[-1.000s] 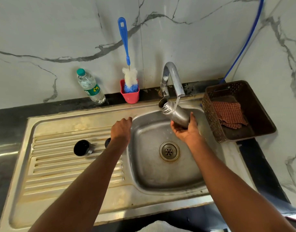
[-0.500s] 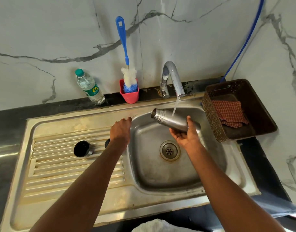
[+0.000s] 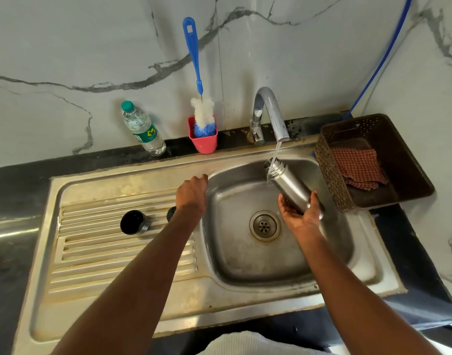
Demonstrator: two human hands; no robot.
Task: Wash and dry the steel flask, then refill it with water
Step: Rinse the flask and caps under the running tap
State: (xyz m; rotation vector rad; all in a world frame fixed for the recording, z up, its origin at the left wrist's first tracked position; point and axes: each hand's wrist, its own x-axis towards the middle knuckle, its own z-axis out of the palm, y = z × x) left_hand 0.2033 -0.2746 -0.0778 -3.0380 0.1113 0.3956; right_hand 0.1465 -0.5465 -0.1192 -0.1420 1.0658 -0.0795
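Cradling the tilted, brushed-steel cylindrical flask (image 3: pixel 291 185) under running water, the right hand (image 3: pixel 300 213) curls around its base.

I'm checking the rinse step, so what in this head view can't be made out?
- Water level inside the steel flask: the mouth is turned away.
- Small dark object on the drainboard: the left forearm covers most of it.
- Left hand fingers: curled over the sink rim, out of sight.
- Water bottle label: too small.
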